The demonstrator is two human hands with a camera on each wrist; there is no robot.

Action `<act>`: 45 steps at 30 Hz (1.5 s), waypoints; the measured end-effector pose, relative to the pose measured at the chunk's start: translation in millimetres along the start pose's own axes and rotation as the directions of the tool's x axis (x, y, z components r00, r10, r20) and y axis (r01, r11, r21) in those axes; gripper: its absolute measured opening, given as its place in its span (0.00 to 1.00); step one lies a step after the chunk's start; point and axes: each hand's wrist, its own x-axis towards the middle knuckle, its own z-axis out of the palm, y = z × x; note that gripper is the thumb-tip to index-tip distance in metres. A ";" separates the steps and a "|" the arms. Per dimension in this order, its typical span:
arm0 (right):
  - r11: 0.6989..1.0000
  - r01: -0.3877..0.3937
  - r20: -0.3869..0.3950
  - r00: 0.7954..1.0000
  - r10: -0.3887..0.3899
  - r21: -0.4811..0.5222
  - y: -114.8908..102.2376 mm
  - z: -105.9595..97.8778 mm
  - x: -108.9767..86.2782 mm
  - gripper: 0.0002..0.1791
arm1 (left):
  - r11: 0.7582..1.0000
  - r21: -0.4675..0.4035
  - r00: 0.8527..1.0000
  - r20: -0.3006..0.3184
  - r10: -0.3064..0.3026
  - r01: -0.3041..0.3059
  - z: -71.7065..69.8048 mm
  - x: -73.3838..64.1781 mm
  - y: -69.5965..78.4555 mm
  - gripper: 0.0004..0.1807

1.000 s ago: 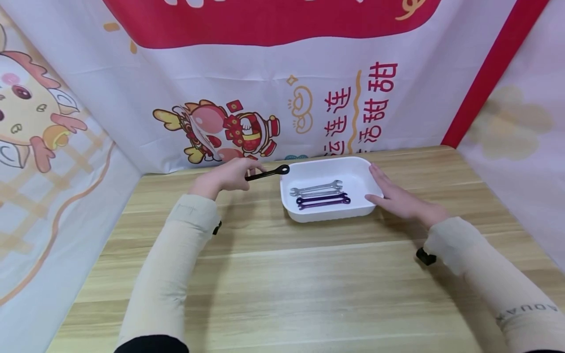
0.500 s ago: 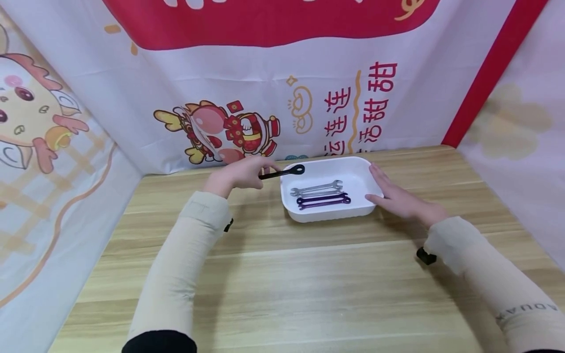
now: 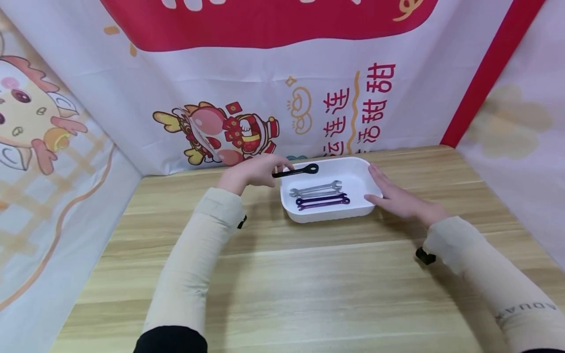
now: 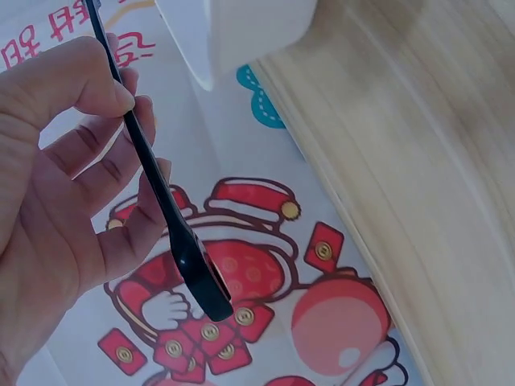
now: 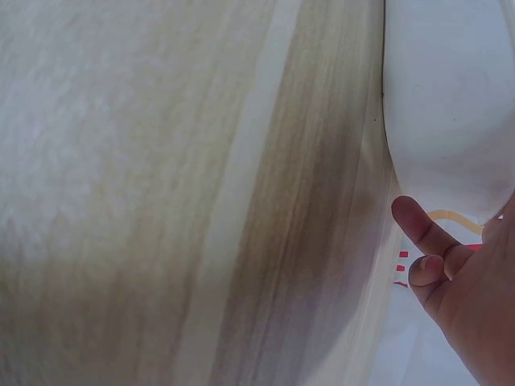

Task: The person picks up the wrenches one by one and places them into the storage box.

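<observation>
My left hand (image 3: 260, 171) pinches a black wrench (image 3: 300, 170) between thumb and fingers, its ring end pointing right over the left part of a white plastic tray (image 3: 326, 214). In the left wrist view, the thumb presses the wrench's slim shank (image 4: 149, 157) against the fingers. Silver wrenches (image 3: 315, 189) and purple wrenches (image 3: 323, 201) lie side by side on the tray floor. At the tray's right end, my right hand (image 3: 397, 198) holds the rim, thumb over the edge; the right wrist view shows fingers (image 5: 414, 221) outside the wall.
The tray stands near the back edge of a wood-grain table (image 3: 318, 289). Directly behind it hangs a white printed cloth (image 3: 247, 63) with red lettering and a cartoon figure. Similar cloths close off the left and right sides.
My left hand has moved right with the black wrench, bringing its ring end from the tray's left rim to over the inside. The right hand and tray have stayed in place.
</observation>
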 end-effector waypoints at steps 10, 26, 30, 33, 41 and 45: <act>1.000 -0.005 -0.006 1.000 0.005 0.004 -2.0 -1.1 -3.0 0.49 | 0.999 -0.010 0.999 0.009 0.039 -0.039 2.2 23.9 16.5 0.34; 1.000 -0.014 -0.007 1.000 0.014 -0.001 0.7 -3.8 -1.1 0.49 | 0.998 0.015 0.998 0.018 0.062 -0.062 6.7 47.2 30.7 0.36; 1.000 -0.013 -0.008 1.000 0.013 -0.003 0.9 -4.4 -1.6 0.49 | 0.998 0.010 0.998 0.013 0.060 -0.060 8.0 54.1 36.2 0.37; 1.000 -0.011 -0.010 1.000 0.011 -0.003 1.1 -4.1 -1.7 0.49 | 0.998 0.015 0.998 0.007 0.065 -0.066 9.5 58.7 40.6 0.37; 1.000 0.021 -0.019 1.000 -0.021 -0.022 0.8 -1.0 -0.9 0.49 | 0.998 0.005 0.998 0.003 0.056 -0.056 16.6 66.2 47.3 0.39; 1.000 0.004 -0.008 1.000 -0.004 -0.017 -0.4 -0.6 -0.9 0.49 | 0.998 -0.010 0.998 -0.002 0.061 -0.061 19.6 69.0 51.1 0.39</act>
